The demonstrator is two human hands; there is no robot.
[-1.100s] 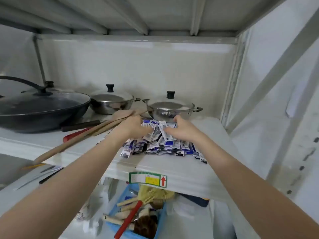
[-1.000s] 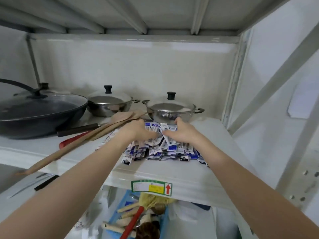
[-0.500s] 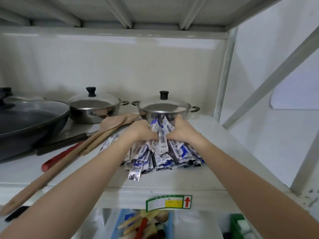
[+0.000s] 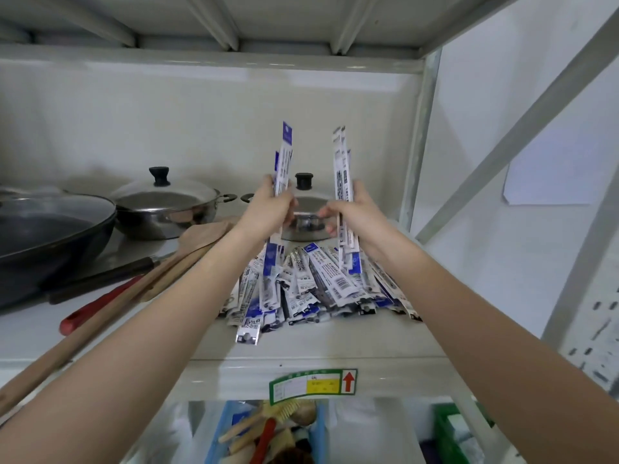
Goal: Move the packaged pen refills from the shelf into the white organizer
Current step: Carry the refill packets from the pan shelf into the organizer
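Left hand [image 4: 268, 209] and right hand [image 4: 356, 212] each grip upright refill packets [image 4: 284, 162], fingers curled round; loose pile [image 4: 311, 283] lies below the fingers.

A: refill packets [image 4: 318, 279] look like glossy printed plastic film, shelf [image 4: 335, 346] is matt painted metal
B: pot lids [image 4: 167, 195] polished steel, spatulas [image 4: 187, 252] bare wood, wok [image 4: 50, 236] dark semi-gloss

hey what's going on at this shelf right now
A person is lifting blue-and-white packaged pen refills off a white metal shelf. The left hand grips one upright bunch, the right hand another. Most packets are in a heap before a lidded steel pot. No white organizer is visible.
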